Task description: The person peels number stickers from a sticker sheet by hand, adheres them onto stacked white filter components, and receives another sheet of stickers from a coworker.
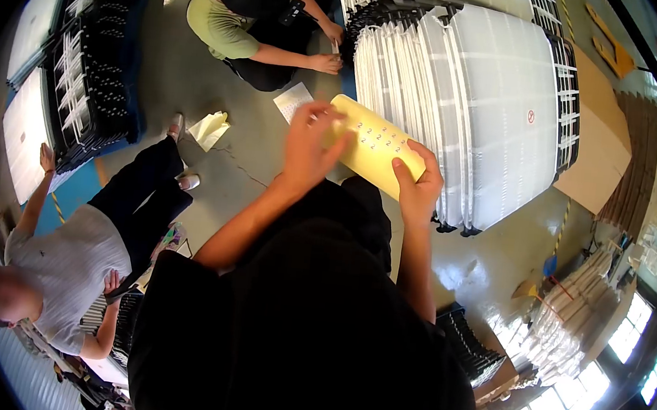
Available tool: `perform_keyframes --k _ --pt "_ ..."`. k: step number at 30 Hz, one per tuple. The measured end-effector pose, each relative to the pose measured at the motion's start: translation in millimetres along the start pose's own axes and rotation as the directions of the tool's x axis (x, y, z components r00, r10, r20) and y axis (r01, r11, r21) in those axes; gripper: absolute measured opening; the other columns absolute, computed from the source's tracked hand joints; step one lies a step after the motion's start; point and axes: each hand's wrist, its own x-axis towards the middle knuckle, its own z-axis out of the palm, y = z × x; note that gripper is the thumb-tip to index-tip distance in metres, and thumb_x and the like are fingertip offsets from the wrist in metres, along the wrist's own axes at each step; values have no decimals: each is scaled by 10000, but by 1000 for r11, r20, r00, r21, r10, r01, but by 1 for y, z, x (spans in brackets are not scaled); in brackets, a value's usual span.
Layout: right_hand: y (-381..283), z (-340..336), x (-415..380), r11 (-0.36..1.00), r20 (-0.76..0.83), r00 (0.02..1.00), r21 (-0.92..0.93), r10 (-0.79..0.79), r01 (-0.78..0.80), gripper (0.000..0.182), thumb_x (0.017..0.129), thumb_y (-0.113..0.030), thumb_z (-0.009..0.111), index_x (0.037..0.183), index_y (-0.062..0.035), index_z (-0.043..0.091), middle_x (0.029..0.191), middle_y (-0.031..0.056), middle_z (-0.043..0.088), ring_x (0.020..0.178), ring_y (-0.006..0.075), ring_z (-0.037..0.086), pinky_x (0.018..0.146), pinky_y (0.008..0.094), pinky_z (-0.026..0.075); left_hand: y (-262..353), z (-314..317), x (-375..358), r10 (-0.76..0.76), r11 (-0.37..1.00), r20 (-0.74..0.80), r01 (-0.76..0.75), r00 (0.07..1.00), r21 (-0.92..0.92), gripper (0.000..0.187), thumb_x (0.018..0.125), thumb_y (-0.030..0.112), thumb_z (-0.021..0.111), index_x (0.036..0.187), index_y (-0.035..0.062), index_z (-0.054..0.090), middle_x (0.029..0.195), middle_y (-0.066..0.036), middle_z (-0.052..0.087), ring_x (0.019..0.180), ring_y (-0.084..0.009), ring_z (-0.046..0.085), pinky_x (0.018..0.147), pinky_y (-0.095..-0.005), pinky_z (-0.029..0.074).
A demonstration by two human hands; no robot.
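A yellow sticker sheet (381,148) with rows of small printed number 2s is held up in front of me, curving slightly. My right hand (419,186) grips its lower right edge, thumb on the front face and fingers behind. My left hand (309,144) is at the sheet's left end, its fingers bent and smeared by motion. Whether those fingers hold a sticker or the sheet's edge cannot be made out. Just beyond my left hand is a white printed sheet (293,100), partly hidden by it.
Stacked white panels with black edges (495,118) stand ahead to the right. A person in a yellow-green shirt (232,18) crouches beside them. Another person in grey (73,271) stands left near more stacked panels (32,125). Yellow paper (209,130) lies on the floor.
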Motion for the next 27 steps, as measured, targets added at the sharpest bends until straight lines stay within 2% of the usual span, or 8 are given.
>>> perform_keyframes --k 2,8,11,13,14,16,21,27 --pt "-3 3 -1 1000 -12 1000 -10 -9 9 370 825 18 702 1184 1 619 1128 103 643 997 155 613 867 284 498 12 1 -13 130 991 229 -117 965 -71 402 693 159 827 1059 93 674 1020 -82 617 952 -279 599 807 -391 477" --pt "-18 10 -1 999 -50 997 10 54 -53 341 843 4 669 1181 -7 620 1141 115 637 1043 175 602 905 309 487 21 11 -18 133 990 197 -119 971 -78 363 707 157 818 1032 72 682 1022 -78 633 927 -296 601 803 -392 473" --pt "-20 12 0 995 -34 998 -86 -44 41 388 855 -3 639 1240 -20 585 1168 122 625 1060 191 597 918 318 482 22 12 -18 129 989 207 -111 970 -95 348 722 160 811 1031 61 684 1025 -79 641 942 -297 603 809 -390 475" --pt "-34 20 -2 999 -54 998 28 -32 33 491 858 -4 619 1337 -19 508 1260 143 576 1145 219 558 955 333 463 22 11 -19 130 988 216 -109 968 -108 344 731 163 806 1034 56 684 1028 -79 645 950 -296 605 812 -389 475" --pt "-31 19 -2 999 -51 998 27 -33 35 491 858 -4 619 1337 -19 508 1260 143 576 1145 219 558 955 333 463 22 11 -19 125 989 221 -103 967 -106 344 738 169 803 1041 57 684 1031 -80 647 953 -294 605 812 -389 475" --pt "-26 18 1 986 -21 991 -108 -132 129 607 864 40 590 1436 -53 410 1394 126 459 1236 227 485 1020 339 424 23 12 -18 119 990 223 -98 967 -103 344 746 174 800 1049 57 685 1034 -81 650 957 -292 606 812 -388 474" --pt "-28 18 2 988 -6 991 -78 -132 131 668 863 45 583 1479 -49 341 1430 140 416 1261 236 463 1031 348 416 28 13 -15 50 989 190 -23 980 -144 369 758 183 793 1071 25 678 1045 -106 643 962 -306 605 825 -388 488" --pt "-25 22 5 979 -11 983 -96 -181 179 706 859 52 584 1498 -40 300 1439 155 400 1256 244 463 1034 353 414 28 14 -13 33 991 189 -8 981 -130 358 759 182 793 1053 10 684 1038 -121 636 955 -307 604 822 -381 491"
